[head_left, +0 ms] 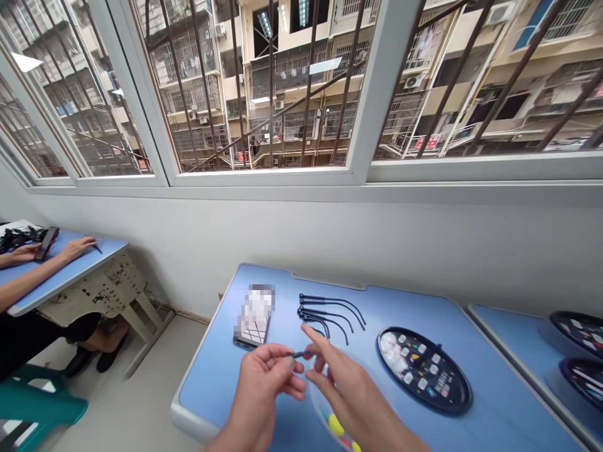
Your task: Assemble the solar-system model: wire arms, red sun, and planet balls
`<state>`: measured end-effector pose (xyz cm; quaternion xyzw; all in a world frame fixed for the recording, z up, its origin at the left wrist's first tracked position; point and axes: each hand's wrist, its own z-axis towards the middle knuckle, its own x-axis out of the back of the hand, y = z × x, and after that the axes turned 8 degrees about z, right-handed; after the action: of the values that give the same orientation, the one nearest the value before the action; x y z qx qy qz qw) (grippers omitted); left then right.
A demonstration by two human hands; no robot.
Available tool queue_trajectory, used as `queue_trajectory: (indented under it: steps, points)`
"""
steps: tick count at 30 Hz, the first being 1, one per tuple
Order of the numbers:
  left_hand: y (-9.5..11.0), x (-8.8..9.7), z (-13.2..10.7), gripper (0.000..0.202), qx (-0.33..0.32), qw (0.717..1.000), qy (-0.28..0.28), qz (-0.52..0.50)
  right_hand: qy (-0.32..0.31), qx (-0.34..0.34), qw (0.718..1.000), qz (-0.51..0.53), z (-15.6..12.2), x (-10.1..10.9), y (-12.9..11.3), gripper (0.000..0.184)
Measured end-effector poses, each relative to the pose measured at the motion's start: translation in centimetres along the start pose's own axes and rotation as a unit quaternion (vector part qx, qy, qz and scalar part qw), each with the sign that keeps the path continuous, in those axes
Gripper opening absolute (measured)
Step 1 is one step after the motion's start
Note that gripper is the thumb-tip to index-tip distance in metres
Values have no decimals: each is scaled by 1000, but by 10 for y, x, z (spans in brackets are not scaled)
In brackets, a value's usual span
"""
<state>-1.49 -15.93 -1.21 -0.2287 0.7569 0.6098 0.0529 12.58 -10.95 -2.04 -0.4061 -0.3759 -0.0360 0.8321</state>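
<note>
My left hand (261, 383) pinches one end of a small thin dark rod (298, 355) between thumb and fingers. The other end meets the fingers of my right hand (342, 380), whose index finger points out past it. What the dark piece is, I cannot make out; the fingers cover most of it. Just beyond my hands lie several black curved rods (330, 302), side by side, each with a small knob at its left end. Under my right hand is a clear round container (320, 408) with yellow and red pieces inside, partly hidden.
A phone-like device (254, 317) with a blurred screen lies left of the rods. On the right is an oval black printed lid or tray (424, 370). Dark-rimmed containers (581, 326) stand on the adjoining table. At the left table (110, 251), another person's hands hold things.
</note>
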Motion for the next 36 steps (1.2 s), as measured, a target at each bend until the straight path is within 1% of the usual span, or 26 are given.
queue_trajectory:
  steps: [2,4,7,9,10,12,14,16,17,20,23,25,27,32,36]
  points:
    - [5,10,4,36,-12,999,47,-6,-19,2,1000,-4,20,-6,0,56]
    - [8,20,6,39,-28,995,91,-10,-29,14,999,-19,40,-10,0,57]
    - [7,32,6,40,-49,990,129,1,-32,28,999,-32,60,-6,0,47]
    - [3,34,7,36,-52,990,131,22,-11,29,999,-26,59,4,3,40]
    - [-1,33,9,32,-53,990,128,37,3,24,999,-23,54,11,7,36]
    - [-7,27,16,25,-53,989,117,70,35,14,999,-21,34,25,16,30]
    - [-13,17,27,18,-53,988,107,98,52,-12,998,-37,7,38,27,26]
    - [-17,6,41,13,-48,985,103,128,56,-20,996,-59,-23,48,38,23]
    - [-19,0,48,11,-44,982,104,150,73,-22,995,-71,-37,51,44,22]
    - [-26,-12,67,11,-33,957,110,266,107,-31,989,-92,-75,57,59,23]
    - [-33,-15,80,15,-39,925,110,362,108,-33,988,-106,-100,58,69,20]
    - [-36,-15,86,16,-57,910,110,395,105,-26,988,-107,-107,56,70,18]
    - [-38,-15,89,15,-80,892,105,433,110,-21,989,-102,-110,52,66,20]
    - [-38,-18,92,19,-113,837,90,527,99,8,993,-70,-105,38,51,22]
    - [-38,-23,97,20,-127,798,89,582,90,1,995,-39,-102,32,51,21]
